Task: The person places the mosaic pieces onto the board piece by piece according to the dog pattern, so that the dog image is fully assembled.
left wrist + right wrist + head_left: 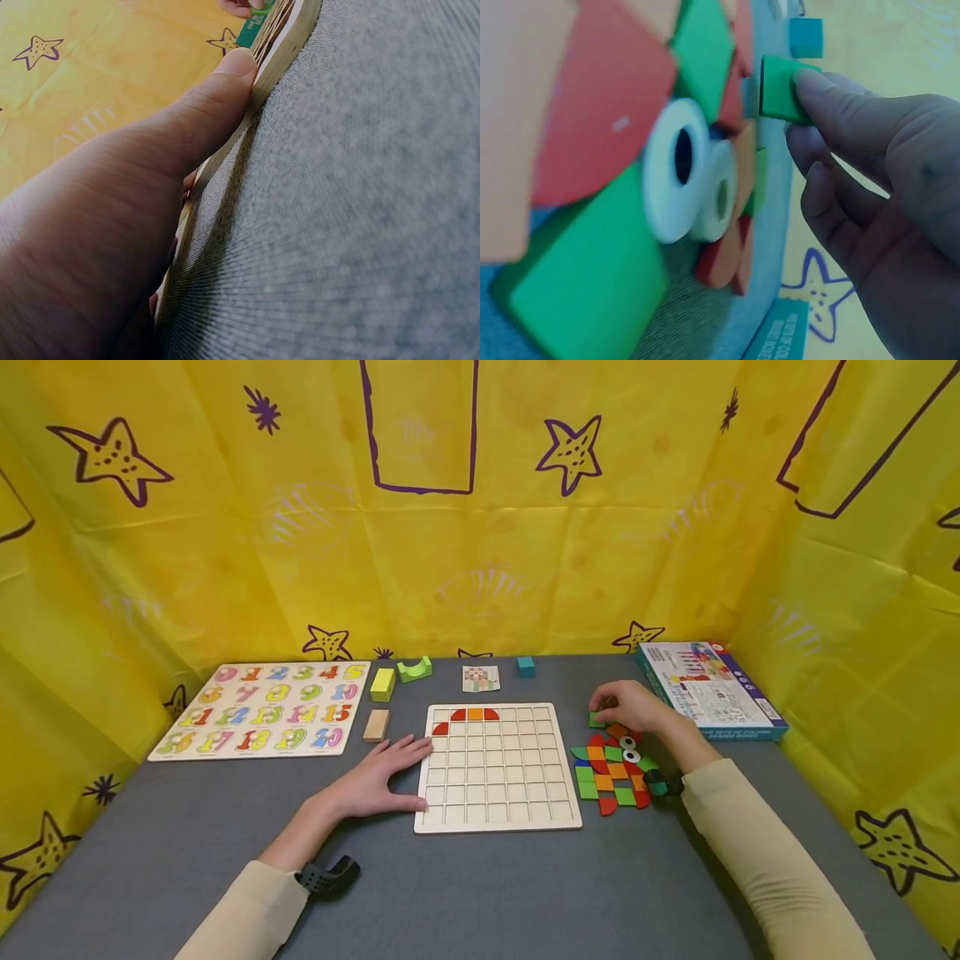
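Head view: left hand, fingers flat and spread, against the left edge of the grid board; right hand pinching a green tile just beyond the tile pile.
Left wrist view: thumb pressing the board's rim.
Right wrist view: green tile at the fingertips, white rings beside them.

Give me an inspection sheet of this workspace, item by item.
Surface: grey table, cloth-like.
Job's things: grid board with four red and orange pieces in its top corner; pile of tiles; green tile.
Clutter: number puzzle, loose blocks, pattern card, game box.
Grippers: left hand rests flat against the board's edge; right hand pinches the green tile.
Cables: nothing seen.
Surroundings: yellow star-printed curtain.
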Action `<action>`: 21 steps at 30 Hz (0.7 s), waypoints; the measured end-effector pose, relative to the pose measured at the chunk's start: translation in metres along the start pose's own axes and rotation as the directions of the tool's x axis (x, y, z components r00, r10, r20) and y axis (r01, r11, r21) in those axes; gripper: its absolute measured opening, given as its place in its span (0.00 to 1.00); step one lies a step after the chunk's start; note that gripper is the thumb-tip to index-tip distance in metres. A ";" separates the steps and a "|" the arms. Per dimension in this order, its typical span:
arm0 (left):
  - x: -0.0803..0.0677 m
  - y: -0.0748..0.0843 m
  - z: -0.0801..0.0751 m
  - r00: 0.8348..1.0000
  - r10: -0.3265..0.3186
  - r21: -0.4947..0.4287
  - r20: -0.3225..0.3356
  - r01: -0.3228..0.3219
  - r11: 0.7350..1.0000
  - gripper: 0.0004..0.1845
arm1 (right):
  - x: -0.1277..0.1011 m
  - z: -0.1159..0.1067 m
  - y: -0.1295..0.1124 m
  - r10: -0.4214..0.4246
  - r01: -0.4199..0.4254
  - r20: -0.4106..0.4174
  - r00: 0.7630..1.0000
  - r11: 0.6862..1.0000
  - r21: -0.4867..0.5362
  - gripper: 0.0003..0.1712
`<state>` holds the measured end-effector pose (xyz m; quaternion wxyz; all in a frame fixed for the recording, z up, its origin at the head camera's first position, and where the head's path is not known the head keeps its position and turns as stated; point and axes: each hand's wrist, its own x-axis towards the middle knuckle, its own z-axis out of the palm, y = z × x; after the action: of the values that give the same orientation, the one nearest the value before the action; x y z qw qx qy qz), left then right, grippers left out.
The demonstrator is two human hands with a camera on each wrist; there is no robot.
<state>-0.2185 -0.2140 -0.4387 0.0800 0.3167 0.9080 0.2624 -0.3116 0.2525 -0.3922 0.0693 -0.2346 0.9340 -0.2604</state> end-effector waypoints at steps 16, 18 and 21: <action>-0.002 -0.001 0.001 1.000 0.022 0.012 -0.016 -0.022 1.000 0.51 | 0.031 0.023 -0.074 -0.096 0.096 -0.011 0.995 0.979 0.178 0.06; -0.003 -0.002 0.001 0.999 0.029 0.017 -0.025 -0.028 0.999 0.50 | 0.037 0.028 -0.085 -0.113 0.111 -0.003 0.994 0.974 0.199 0.06; -0.003 -0.003 0.000 0.999 0.034 0.028 -0.031 -0.033 0.999 0.50 | 0.045 0.034 -0.100 -0.147 0.140 0.015 0.989 0.967 0.211 0.06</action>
<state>-0.2173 -0.2178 -0.4404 0.0568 0.3287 0.9072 0.2563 -0.3028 0.1401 -0.3697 0.0890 -0.2969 0.8808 -0.3579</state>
